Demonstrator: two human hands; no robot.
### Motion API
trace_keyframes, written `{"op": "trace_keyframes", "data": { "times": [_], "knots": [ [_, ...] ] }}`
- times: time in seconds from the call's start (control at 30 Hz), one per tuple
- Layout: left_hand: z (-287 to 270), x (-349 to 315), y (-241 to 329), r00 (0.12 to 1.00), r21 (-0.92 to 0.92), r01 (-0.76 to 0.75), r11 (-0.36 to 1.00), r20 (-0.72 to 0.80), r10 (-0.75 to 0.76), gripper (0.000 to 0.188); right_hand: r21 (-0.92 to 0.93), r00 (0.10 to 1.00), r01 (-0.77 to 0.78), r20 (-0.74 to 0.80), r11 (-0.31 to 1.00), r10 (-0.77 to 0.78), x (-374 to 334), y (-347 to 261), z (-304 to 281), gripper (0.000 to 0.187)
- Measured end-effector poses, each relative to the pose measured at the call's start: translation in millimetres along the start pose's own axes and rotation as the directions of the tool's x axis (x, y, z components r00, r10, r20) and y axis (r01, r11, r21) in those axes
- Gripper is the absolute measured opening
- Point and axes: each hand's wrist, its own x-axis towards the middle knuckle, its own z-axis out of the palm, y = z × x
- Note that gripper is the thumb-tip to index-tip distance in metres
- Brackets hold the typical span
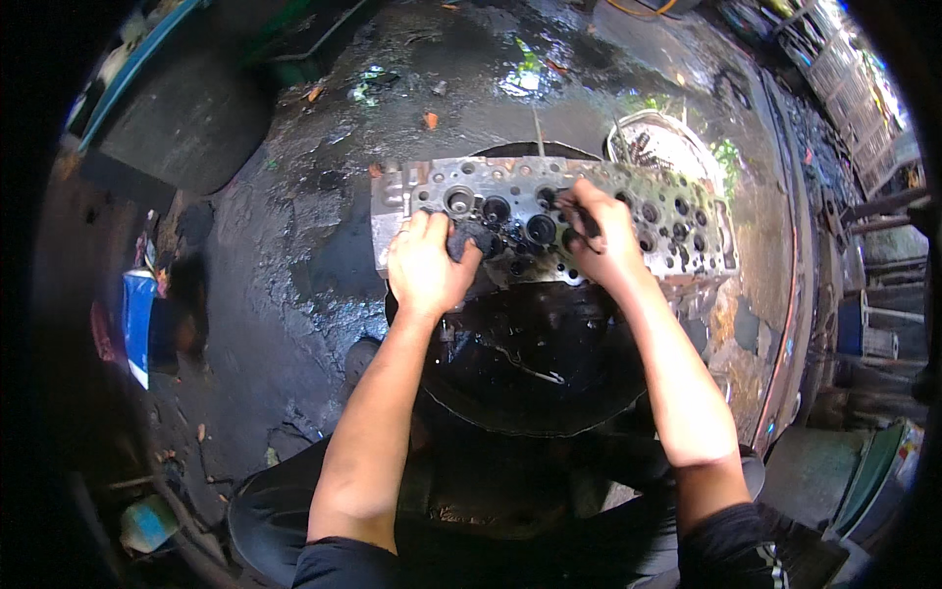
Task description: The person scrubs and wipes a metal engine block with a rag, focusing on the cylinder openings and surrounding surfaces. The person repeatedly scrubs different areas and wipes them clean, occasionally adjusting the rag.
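Evidently, work centres on a metal block (525,191) pierced with round holes, lying face up across a dark pan (520,430), its left end reaching past the pan's rim. At far left, well apart, stands a blue and white box (138,319).

On the block's left half, sound practice would be to keep the block steady, bear down evenly on flat metal, and avoid pushing grime into the bores. The left hand (432,265) is at this side, thumb and fingers curled together around a dark wad (471,239), which sits against the upper face. The wad's material is not determinable.

Between the hands, the surface is wet and blackened around the larger bores; short, controlled strokes seem advisable here, with bore edges treated gently.

Farther right, care would consist in working along the holes one at a time and keeping the fingertips off sharp rims. The right hand (610,240) is bent over the block's middle, its fingers drawn in and pinching a dark piece (587,221). Whether that piece is a tool or a pad is not discernible, nor is its exact contact with the metal.

Behind the block's right half stands a round pale container (687,147) with coiled metal parts (643,152) inside.
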Motion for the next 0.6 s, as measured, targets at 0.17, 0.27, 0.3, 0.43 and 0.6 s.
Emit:
{"op": "trace_keyframes", "data": {
  "times": [0.17, 0.27, 0.3, 0.43, 0.6],
  "knots": [
    [-1, 1, -1, 0.999, -0.022, 0.031, 0.999, 0.041, -0.03, 0.03, -0.071, 0.996, -0.066, 0.056, 0.995, 0.07, 10, 3, 12, 0.009],
    [0, 0, -3, 1.0, -0.027, -0.003, 1.0, 0.006, 0.003, 0.03, -0.008, 0.996, -0.067, 0.062, 0.998, 0.068, 11, -3, 11, 0.016],
    [1, -1, -4, 1.0, -0.024, -0.008, 1.0, 0.005, 0.008, 0.03, 0.03, 0.991, -0.113, 0.078, 0.993, 0.111, 8, -8, 5, 0.015],
    [0, -1, -7, 0.997, -0.032, 0.047, 0.998, 0.063, -0.045, 0.029, 0.172, 0.982, -0.158, -0.079, 0.972, 0.174, -10, -42, -34, 0.005],
    [-32, 29, -27, 0.884, -0.551, 0.418, 0.722, 0.064, -0.462, 0.024, 0.256, 0.941, -0.29, -0.101, 0.922, 0.324, -17, -79, -60, 0.016]
  ]
}}
